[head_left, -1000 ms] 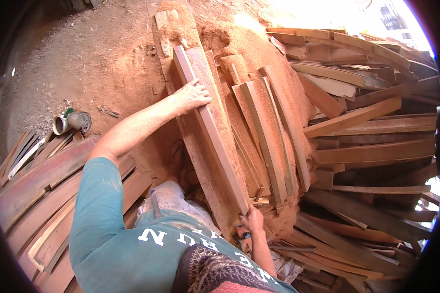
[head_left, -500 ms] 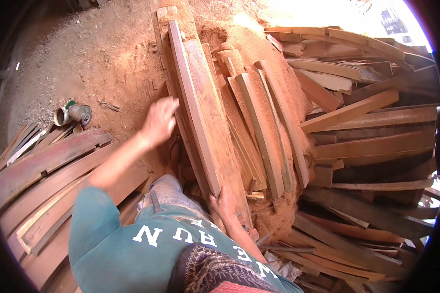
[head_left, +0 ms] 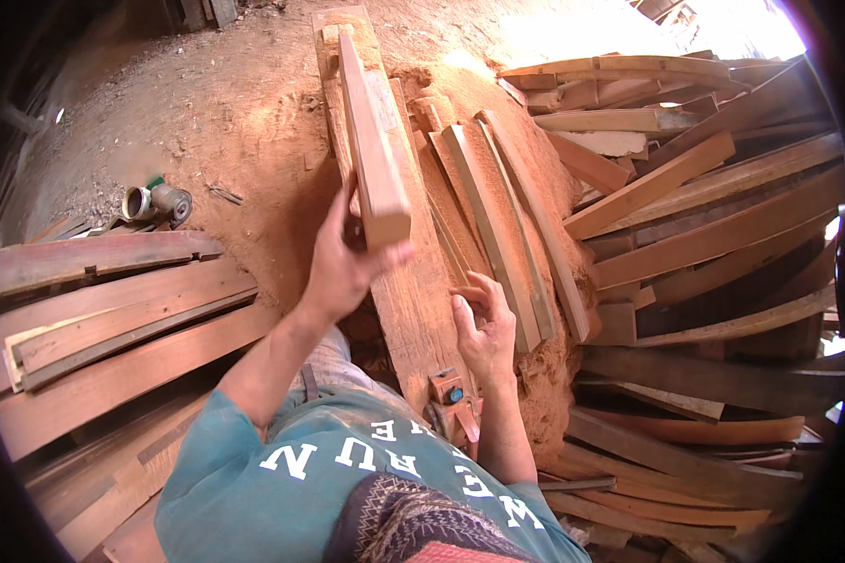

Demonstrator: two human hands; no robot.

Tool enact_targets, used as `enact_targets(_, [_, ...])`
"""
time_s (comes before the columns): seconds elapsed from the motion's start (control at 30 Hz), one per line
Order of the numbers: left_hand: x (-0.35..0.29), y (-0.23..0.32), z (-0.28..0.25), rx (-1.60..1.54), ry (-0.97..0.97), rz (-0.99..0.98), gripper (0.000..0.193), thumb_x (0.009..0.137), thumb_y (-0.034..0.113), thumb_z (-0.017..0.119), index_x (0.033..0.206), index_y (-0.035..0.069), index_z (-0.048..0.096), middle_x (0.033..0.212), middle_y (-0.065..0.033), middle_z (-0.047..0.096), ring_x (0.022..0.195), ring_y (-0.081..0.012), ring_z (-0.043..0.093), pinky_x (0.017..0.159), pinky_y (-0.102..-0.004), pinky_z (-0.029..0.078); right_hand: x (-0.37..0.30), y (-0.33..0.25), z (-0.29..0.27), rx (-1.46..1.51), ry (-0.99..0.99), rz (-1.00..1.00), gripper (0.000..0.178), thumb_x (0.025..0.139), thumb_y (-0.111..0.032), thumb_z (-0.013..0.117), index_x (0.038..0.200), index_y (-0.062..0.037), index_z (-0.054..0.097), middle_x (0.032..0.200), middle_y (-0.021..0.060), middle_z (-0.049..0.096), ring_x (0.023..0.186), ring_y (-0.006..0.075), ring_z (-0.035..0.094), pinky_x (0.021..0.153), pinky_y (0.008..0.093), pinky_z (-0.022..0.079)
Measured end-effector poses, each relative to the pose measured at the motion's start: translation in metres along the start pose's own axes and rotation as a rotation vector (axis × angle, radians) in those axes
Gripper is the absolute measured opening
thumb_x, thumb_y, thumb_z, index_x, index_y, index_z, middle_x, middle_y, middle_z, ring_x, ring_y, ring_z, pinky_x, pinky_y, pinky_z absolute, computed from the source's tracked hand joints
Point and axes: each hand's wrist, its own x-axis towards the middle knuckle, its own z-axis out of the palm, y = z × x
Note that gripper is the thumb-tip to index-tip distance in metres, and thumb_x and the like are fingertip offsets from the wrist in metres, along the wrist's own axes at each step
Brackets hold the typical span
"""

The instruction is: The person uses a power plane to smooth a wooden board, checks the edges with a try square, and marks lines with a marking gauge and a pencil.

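Observation:
A squared wooden strip [head_left: 374, 155] rises toward me at its near end, above a thick wooden plank [head_left: 408, 324] that serves as a bench. My left hand [head_left: 338, 267] grips the strip at that near end, the thumb across the underside and the other fingers partly hidden behind the wood. To the right of the plank, my right hand [head_left: 488, 333] is raised with its fingers curled but apart, nothing visible between them. Close to that hand, a reddish wooden block with a blue knob [head_left: 453, 394] sits at the plank's near end.
Sawdust-covered wooden pieces [head_left: 498, 235] lie just right of the plank. Stacked timber [head_left: 714, 253] fills the far right, and more boards [head_left: 127, 352] lie at left. A grinder-like tool [head_left: 164, 201] and pliers [head_left: 223, 194] rest on the dirt floor.
The strip's near end has come up and off the plank. My left hand moved from beside the strip to grip its end; my right hand let go and moved right.

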Motion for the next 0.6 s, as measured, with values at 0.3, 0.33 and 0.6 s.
enact_targets(0.3, [0.043,0.063,-0.016,-0.216,0.071,-0.052,0.104,0.083,0.040,0.095,0.160,-0.006,0.043,0.122,-0.0128,0.069,0.106,-0.0170,0.071,0.092,-0.0300,0.060,-0.151,0.146,-0.033,-0.656,-0.243,0.499,0.062,0.089,-0.034,0.085,0.134,0.0021,0.063,0.131,0.0313,0.069,0.128,0.0439,0.065,0.107,0.0503,0.053])
enact_targets(0.33, [0.042,0.062,-0.017,-0.211,0.074,-0.058,0.102,0.083,0.040,0.095,0.159,-0.005,0.045,0.119,-0.0106,0.070,0.103,-0.0147,0.071,0.088,-0.0284,0.060,-0.171,0.153,-0.033,-0.650,-0.193,0.486,0.065,0.089,-0.034,0.086,0.136,0.0022,0.062,0.134,0.0312,0.066,0.130,0.0443,0.062,0.109,0.0505,0.051])
enact_targets(0.6, [0.039,0.059,-0.019,-0.175,0.078,-0.092,0.092,0.084,0.039,0.094,0.155,0.000,0.051,0.115,-0.0061,0.072,0.098,-0.0105,0.070,0.080,-0.0264,0.058,-0.244,0.184,-0.038,-0.535,-0.108,0.587,0.080,0.081,-0.035,0.094,0.139,0.0016,0.052,0.134,0.0258,0.064,0.128,0.0405,0.062,0.109,0.0470,0.050])
